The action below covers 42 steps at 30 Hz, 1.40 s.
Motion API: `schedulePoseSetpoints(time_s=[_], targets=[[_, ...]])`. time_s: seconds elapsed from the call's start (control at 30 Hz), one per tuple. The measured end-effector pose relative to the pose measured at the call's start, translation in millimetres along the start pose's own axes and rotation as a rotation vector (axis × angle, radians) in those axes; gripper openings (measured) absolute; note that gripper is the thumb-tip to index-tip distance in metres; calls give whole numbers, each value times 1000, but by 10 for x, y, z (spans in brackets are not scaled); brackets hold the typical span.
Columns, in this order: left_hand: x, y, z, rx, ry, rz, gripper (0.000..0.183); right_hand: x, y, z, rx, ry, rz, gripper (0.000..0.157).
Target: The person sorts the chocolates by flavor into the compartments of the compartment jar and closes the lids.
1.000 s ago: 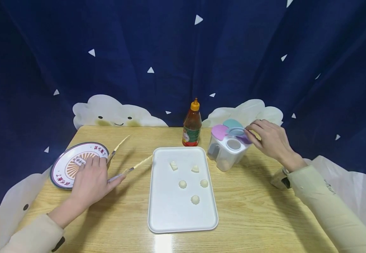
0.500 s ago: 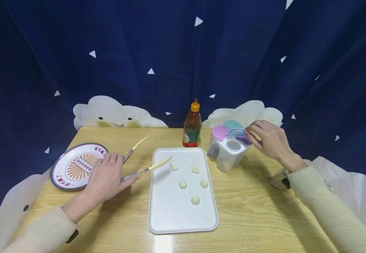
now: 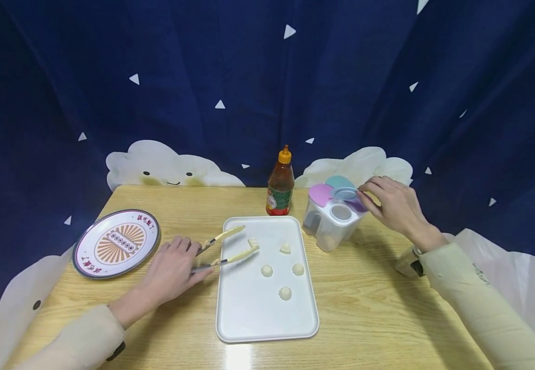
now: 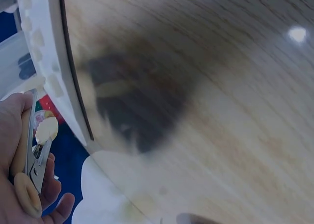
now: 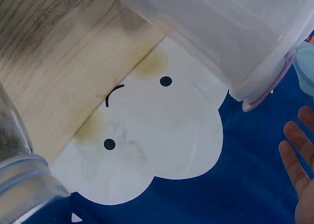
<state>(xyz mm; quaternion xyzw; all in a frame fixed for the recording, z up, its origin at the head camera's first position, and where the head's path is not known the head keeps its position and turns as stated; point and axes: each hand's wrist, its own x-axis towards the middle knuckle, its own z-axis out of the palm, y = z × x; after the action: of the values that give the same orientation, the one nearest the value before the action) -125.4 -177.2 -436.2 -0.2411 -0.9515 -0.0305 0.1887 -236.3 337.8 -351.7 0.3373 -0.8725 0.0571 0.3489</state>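
Observation:
My left hand (image 3: 170,270) holds a pair of tongs (image 3: 239,255) with cream-coloured tips, their arms spread apart over the left side of a white tray (image 3: 267,326). A small white block (image 3: 253,241) lies beside the lower tip; whether they touch I cannot tell. In the left wrist view the tongs (image 4: 35,157) show pale handles and a metal hinge. My right hand (image 3: 394,208) pinches the edge of a light blue lid (image 3: 344,193), raised above a round opening of a clear multi-compartment container (image 3: 329,231). The right wrist view shows the container's side (image 5: 221,37).
Several small white pieces, among them a fluted one (image 3: 285,293), lie on the tray. A patterned plate (image 3: 82,262) is at the left. Behind the tray stands a sauce bottle (image 3: 280,187) with a yellow cap. A clear jar-like thing (image 5: 19,170) edges into the right wrist view.
My left hand has moved right from over the plate, carrying the tongs until their tips hang over the tray by the white block. My right hand and the lid stay put.

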Motion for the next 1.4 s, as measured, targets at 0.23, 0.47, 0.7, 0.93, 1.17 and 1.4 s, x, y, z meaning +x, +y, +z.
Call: schedulePoseSetpoints(time_s=[0.23, 0.47, 0.7, 0.93, 1.17, 1.4], targets=[[28, 39, 86, -10, -37, 6, 53, 1, -5, -11, 2, 1, 2, 13], [44, 56, 149, -12, -28, 23, 51, -17, -3, -11, 5, -6, 0, 14], [36, 73, 176, -8, -8, 46, 49, -23, -10, -11, 6, -16, 0, 14], [51, 83, 184, -8, -13, 45, 48, -12, -5, -10, 0, -8, 1, 13], [179, 127, 117, -17, 20, 57, 51, -19, 1, -7, -5, -6, 0, 14], [508, 221, -84, -31, 87, 90, 55, -22, -1, -9, -7, -12, 4, 13]])
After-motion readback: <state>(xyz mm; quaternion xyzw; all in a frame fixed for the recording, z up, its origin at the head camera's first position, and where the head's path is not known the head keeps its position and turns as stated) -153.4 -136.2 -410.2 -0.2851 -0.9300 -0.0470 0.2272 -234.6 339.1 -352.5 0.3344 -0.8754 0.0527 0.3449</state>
